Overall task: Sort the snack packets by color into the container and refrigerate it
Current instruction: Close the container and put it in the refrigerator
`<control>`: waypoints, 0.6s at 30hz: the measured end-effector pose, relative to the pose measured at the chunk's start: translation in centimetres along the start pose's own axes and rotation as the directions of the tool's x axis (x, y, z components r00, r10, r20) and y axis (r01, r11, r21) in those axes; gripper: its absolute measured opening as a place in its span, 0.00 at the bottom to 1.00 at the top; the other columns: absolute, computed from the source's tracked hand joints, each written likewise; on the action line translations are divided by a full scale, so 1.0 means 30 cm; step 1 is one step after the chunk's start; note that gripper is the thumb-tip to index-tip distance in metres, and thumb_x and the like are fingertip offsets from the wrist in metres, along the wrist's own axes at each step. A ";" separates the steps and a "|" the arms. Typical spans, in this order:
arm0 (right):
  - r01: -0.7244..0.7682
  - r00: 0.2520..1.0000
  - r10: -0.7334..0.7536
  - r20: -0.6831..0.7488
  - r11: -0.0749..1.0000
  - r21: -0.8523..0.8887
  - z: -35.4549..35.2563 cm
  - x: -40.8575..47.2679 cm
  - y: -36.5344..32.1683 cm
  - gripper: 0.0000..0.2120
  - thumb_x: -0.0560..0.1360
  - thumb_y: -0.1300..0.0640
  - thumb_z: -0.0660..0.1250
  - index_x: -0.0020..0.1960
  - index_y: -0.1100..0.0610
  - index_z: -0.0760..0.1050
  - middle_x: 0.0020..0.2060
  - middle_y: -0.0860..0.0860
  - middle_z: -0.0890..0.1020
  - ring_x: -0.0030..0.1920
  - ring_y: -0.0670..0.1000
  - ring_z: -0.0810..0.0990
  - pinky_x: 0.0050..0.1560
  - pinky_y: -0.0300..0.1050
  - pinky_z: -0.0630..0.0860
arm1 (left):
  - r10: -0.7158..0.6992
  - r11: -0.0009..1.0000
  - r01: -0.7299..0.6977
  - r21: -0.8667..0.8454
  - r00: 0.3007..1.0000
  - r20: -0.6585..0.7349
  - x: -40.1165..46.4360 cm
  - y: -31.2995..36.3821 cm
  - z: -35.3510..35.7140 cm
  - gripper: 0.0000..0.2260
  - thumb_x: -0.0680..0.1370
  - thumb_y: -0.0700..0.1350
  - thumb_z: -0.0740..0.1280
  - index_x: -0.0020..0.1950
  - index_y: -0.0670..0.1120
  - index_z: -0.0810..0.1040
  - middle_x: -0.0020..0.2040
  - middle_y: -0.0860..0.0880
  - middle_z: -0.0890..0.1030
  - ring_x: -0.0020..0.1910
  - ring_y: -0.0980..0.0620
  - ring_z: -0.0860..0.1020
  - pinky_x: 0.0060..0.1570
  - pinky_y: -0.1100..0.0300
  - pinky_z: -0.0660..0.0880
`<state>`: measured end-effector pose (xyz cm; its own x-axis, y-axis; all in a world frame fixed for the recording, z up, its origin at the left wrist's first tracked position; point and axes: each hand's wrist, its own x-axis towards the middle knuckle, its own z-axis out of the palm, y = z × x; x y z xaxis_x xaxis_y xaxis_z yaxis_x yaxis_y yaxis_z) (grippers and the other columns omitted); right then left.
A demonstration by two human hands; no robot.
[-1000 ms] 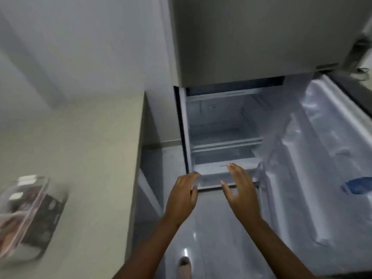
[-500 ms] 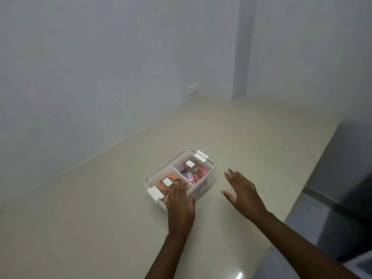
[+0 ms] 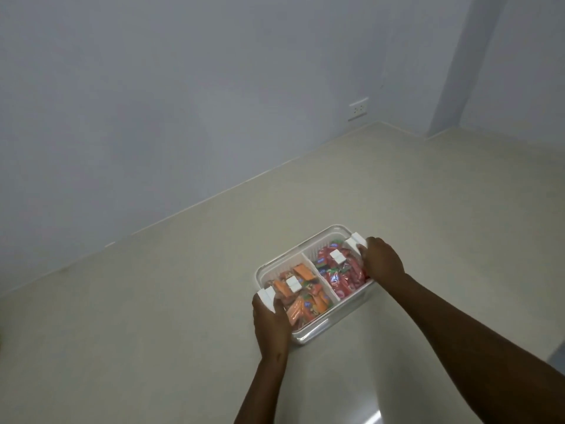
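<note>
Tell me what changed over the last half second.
Both hands closed on the clear lidded plastic container: left hand at the near-left end, right hand moved in onto the far-right end. Container stays on the beige counter, orange packets and red packets unchanged.

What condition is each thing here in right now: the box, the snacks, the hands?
Container: clear lid on, resting on the counter, held at both ends.
Orange packets: piled in the left compartment.
Red packets: piled in the right compartment.
Left hand: closed around the container's near-left end.
Right hand: closed around its far-right end.
Wall socket: nothing plugged in.
</note>
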<state>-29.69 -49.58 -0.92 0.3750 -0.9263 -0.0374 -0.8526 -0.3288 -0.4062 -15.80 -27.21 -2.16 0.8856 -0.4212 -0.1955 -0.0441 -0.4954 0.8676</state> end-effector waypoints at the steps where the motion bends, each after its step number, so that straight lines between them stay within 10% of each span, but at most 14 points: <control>1: 0.004 1.000 -0.004 -0.020 1.000 -0.014 -0.001 -0.002 0.005 0.18 0.80 0.48 0.56 0.51 0.62 0.75 0.48 0.58 0.81 0.47 0.57 0.80 0.42 0.44 0.70 | 0.017 1.000 -0.017 -0.001 1.000 0.010 0.005 0.002 -0.005 0.16 0.80 0.49 0.62 0.66 0.46 0.69 0.59 0.44 0.78 0.55 0.45 0.79 0.55 0.52 0.77; 11: -0.240 0.941 0.265 -0.210 0.961 0.138 -0.141 -0.337 0.357 0.15 0.81 0.50 0.56 0.48 0.61 0.74 0.44 0.55 0.80 0.41 0.54 0.77 0.39 0.43 0.68 | 0.329 0.937 -0.349 0.027 0.904 0.272 -0.179 0.140 0.091 0.13 0.81 0.48 0.61 0.64 0.46 0.71 0.54 0.51 0.77 0.51 0.51 0.77 0.49 0.61 0.71; 18: -0.559 0.674 0.638 -0.373 0.770 0.308 -0.323 -0.884 0.823 0.15 0.81 0.49 0.56 0.49 0.59 0.75 0.43 0.52 0.79 0.41 0.52 0.76 0.39 0.44 0.69 | 0.400 0.880 -0.469 -0.081 0.638 0.658 -0.584 0.181 0.375 0.11 0.81 0.48 0.61 0.62 0.49 0.72 0.53 0.53 0.78 0.50 0.56 0.78 0.43 0.69 0.72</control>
<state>-64.21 -34.91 -1.09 -0.4273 -0.9024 0.0557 -0.7536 0.3215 -0.5733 -36.77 -31.07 0.85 0.2435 -0.9667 -0.0783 -0.4164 -0.1771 0.8918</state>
